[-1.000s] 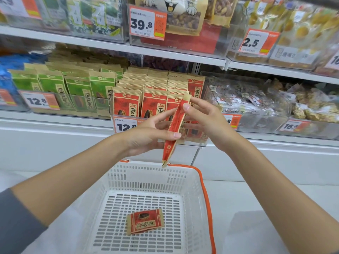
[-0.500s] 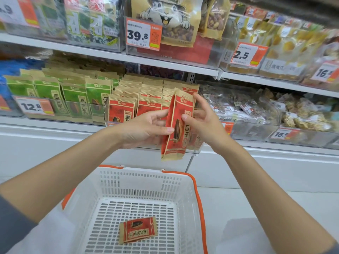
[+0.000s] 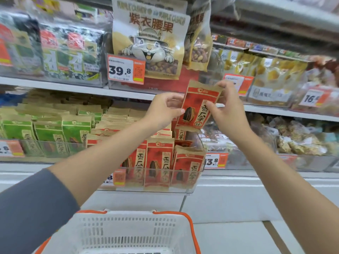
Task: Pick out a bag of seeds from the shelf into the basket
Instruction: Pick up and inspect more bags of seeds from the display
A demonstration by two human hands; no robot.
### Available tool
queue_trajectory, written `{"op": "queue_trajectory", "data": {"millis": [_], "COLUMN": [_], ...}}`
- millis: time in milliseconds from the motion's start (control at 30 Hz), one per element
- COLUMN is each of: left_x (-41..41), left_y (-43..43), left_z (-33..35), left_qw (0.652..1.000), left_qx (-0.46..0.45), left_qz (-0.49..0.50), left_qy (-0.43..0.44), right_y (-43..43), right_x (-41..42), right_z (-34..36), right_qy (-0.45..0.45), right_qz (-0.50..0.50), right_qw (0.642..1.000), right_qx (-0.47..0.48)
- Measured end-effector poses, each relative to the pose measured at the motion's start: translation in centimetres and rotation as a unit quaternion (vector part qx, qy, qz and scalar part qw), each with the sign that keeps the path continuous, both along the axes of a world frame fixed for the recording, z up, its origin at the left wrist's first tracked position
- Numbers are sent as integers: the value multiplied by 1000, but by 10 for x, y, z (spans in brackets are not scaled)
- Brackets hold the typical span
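Raised since half a second ago, the bag of seeds [image 3: 197, 107] now sits higher in the view, its top edge level with the white shelf [image 3: 73, 88] rail, and its red printed face is turned fully toward the camera. The view has also tilted up, so only the far wall and orange rim of the basket [image 3: 128, 228] show at the bottom.

Both hands hold the bag in the air. The left hand [image 3: 163, 109] pinches its left edge between thumb and curled fingers. The right hand [image 3: 227, 110] grips the right side, with the thumb lying across the front and the fingers curled round the top right corner. The bag tilts slightly, its top leaning to the right.

It hangs above the clear bin of red seed bags [image 3: 159, 162], apart from them, and well above the basket. Green seed bags [image 3: 75, 129] stand in the bin to the left. On the shelf above, a large cashew bag [image 3: 148, 43] with a cartoon animal stands behind a price tag [image 3: 125, 69] reading 39.8. Another tag [image 3: 215, 161] reading 13.8 sits just right of the red bags. A grey sleeve [image 3: 31, 208] covers the left upper forearm; the right forearm is bare
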State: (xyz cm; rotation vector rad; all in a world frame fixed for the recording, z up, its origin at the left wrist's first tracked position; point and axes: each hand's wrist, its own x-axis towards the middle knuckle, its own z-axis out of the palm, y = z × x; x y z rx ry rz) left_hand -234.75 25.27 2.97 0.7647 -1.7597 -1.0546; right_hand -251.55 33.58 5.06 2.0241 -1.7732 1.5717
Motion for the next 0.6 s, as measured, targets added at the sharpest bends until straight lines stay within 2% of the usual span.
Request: {"op": "queue_trajectory", "data": {"millis": [133,267,433,600], "left_x": [-26,-35,-33,-23], "left_y": [-35,-61,-76,-80], "left_z": [-23,-39,-47,-54], "left_qw": [998,990,983,945], "left_qx": [6,-4,-52,-89], "left_qz": [45,46,62,37], "left_qy": [-37,-131,-166,-313], "right_y": [-36,-64,-91,-117], "right_x": [-20,-36,-43,-45], "right_z": [-30,-58,-82,-98], "right_qy": [-19,-3,133,298], "right_qz": [-21,-35,-38,-54], "right_qw": [999,997,984,921], "right_qx": [28,72,111,244]}}
